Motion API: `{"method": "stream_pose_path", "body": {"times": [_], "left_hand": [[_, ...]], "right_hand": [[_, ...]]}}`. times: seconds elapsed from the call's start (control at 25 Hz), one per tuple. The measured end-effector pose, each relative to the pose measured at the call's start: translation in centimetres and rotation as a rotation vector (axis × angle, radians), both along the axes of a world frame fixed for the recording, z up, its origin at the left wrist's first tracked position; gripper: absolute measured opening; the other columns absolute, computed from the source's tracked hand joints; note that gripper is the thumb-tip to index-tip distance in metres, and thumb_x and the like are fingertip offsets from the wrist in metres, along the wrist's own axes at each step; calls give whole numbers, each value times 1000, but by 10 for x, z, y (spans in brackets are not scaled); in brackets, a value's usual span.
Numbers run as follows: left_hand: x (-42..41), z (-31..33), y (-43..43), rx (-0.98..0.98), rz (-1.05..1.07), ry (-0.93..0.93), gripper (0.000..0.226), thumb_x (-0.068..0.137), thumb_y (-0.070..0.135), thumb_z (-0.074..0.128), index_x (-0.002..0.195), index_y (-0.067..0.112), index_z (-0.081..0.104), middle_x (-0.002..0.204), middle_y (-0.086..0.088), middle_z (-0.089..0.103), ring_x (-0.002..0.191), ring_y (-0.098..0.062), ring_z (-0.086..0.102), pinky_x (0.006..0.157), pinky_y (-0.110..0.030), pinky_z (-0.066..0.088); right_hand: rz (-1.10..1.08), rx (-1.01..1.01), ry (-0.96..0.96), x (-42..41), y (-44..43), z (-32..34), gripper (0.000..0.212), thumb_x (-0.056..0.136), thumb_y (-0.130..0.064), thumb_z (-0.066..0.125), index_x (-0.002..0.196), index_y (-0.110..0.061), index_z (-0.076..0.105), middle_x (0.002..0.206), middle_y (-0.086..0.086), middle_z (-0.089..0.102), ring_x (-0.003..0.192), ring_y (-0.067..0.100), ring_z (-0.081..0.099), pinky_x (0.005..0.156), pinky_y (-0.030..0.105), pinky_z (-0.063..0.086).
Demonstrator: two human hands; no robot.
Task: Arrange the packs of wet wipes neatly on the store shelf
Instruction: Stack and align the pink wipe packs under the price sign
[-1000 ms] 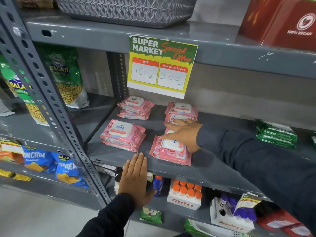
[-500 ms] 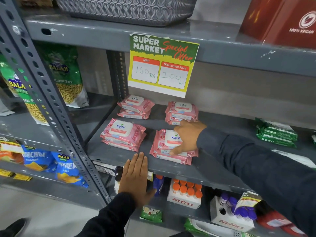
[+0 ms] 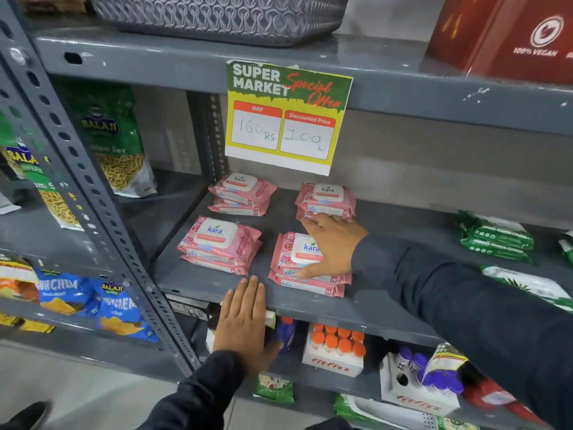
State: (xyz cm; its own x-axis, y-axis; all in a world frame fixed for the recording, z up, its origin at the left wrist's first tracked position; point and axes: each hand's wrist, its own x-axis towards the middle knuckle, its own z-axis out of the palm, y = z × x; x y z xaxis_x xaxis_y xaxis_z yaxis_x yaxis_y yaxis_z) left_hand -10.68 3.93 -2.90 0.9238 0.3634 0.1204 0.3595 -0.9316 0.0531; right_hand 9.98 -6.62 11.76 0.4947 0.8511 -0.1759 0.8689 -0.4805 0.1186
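Observation:
Pink Kara wet wipe packs lie in small stacks on the grey shelf: back left stack, back right stack, front left stack, front right stack. My right hand rests flat on the top pack of the front right stack, thumb along its front edge, fingers spread and touching the back right stack's front. My left hand is pressed flat against the shelf's front lip, fingers apart, holding nothing.
A special-offer price sign hangs above the packs. Green wipe packs lie at the shelf's right. Snack bags fill the left rack behind a perforated upright. Fitfizz bottle boxes sit on the shelf below.
My right hand has slid the top pack of the front right stack straighter and now lies flatter on it. My left hand has stayed put.

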Motion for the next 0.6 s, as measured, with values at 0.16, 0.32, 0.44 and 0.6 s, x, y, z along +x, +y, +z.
{"method": "stream_pose_path", "body": {"times": [0.16, 0.32, 0.44, 0.6], "left_hand": [[-1, 2, -1, 0, 3, -3, 107, 58, 63, 63, 139, -1, 36, 148, -19, 36, 136, -36, 34, 109, -54, 24], [-1, 3, -1, -3, 1, 10, 107, 59, 63, 64, 140, -1, 34, 149, -19, 34, 137, -35, 32, 109, -53, 23], [-1, 4, -1, -1, 3, 2, 107, 58, 61, 66, 139, -1, 35, 148, -19, 35, 136, -36, 33, 109, -54, 24], [0, 5, -2, 2, 8, -15, 104, 59, 60, 66, 139, -1, 36, 148, -19, 36, 136, -36, 33, 109, -55, 22]], "right_hand": [[82, 168, 24, -15, 12, -7, 110, 70, -83, 43, 151, -15, 13, 158, 6, 22, 143, 31, 26, 112, 48, 27], [16, 111, 54, -21, 11, -29, 91, 85, -72, 35, 152, -16, 12, 160, 4, 18, 145, 29, 21, 113, 51, 26], [-15, 139, 42, -18, 10, -36, 86, 88, -70, 31, 152, -17, 13, 160, 3, 19, 144, 27, 23, 112, 51, 28], [-9, 159, -35, -24, 10, -46, 84, 88, -69, 30, 151, -16, 17, 155, 3, 28, 139, 27, 31, 108, 49, 31]]}}
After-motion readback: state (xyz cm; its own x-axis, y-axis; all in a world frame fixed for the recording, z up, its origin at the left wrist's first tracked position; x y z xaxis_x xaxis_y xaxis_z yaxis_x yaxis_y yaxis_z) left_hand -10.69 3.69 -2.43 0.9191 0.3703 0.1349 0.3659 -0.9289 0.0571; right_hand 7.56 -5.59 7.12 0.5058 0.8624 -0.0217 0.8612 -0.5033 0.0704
